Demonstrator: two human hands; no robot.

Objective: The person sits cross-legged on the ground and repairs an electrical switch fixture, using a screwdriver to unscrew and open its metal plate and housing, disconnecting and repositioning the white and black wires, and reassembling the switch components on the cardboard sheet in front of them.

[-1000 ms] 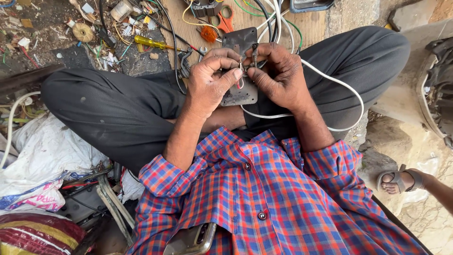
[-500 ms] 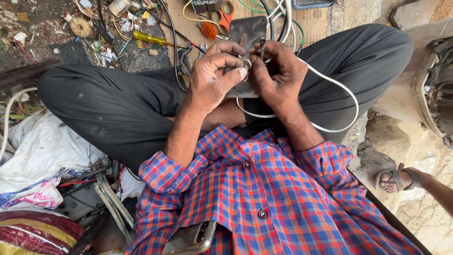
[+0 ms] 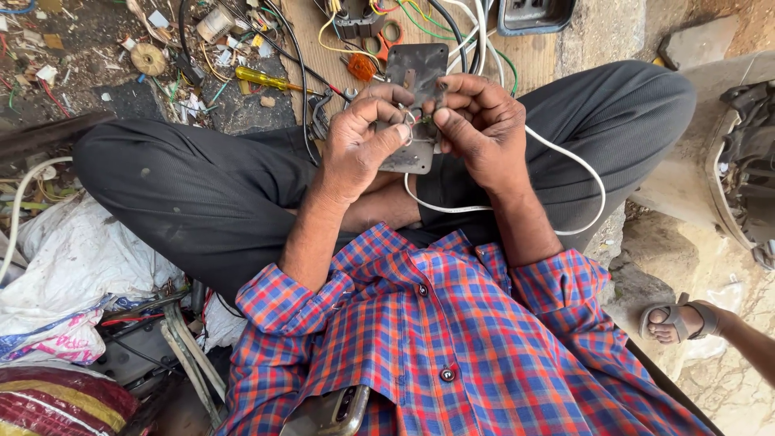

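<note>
Both hands are pinching a thin wire end against the grey metal plate [image 3: 416, 85] at twelve o'clock: my left hand [image 3: 363, 145] and right hand [image 3: 476, 129], fingertips pressed together. I am judging the white cable [image 3: 565, 161] is mid-attachment; threading needs steady fingertips.

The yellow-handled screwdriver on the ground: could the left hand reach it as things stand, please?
Probably yes, but not freely: the screwdriver lies uncovered just beyond the left knee, yet the left hand is pinching wire against the grey metal plate and would have to let go.
</note>
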